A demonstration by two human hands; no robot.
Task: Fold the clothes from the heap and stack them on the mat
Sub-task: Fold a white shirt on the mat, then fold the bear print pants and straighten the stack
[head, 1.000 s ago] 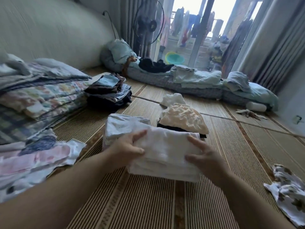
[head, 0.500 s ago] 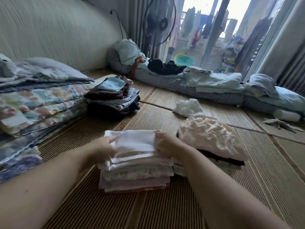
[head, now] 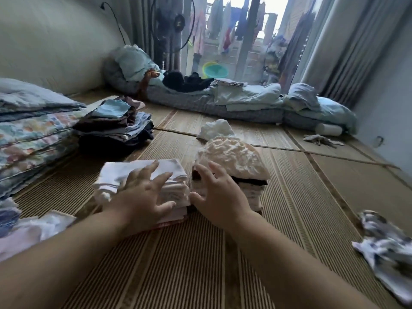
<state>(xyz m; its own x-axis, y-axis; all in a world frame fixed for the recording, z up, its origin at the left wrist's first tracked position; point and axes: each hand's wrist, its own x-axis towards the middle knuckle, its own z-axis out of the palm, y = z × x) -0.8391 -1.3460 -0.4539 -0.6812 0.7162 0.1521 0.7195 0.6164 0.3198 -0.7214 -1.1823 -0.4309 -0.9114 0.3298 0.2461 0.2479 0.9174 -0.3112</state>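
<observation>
Head view: both hands are spread open and hold nothing. The left hand (head: pixel 142 201) is over the near edge of the white pile (head: pixel 113 175); blur hides whether it touches. The right hand (head: pixel 220 201) is beside it, before the pile topped by a cream cloth (head: pixel 234 157). Both piles sit folded on the mat (head: pixel 178 264), with a dark pile (head: pixel 116 128) behind. Probably left to fold: a patterned cloth (head: pixel 388 248), a crumpled white cloth (head: pixel 215 130) and pale clothes (head: pixel 33 230).

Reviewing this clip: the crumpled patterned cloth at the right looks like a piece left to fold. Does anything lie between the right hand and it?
Nothing visible does. Only bare woven mat lies between the right hand and the crumpled patterned cloth. The peach-topped stack sits beyond the hand, off that path.
</observation>
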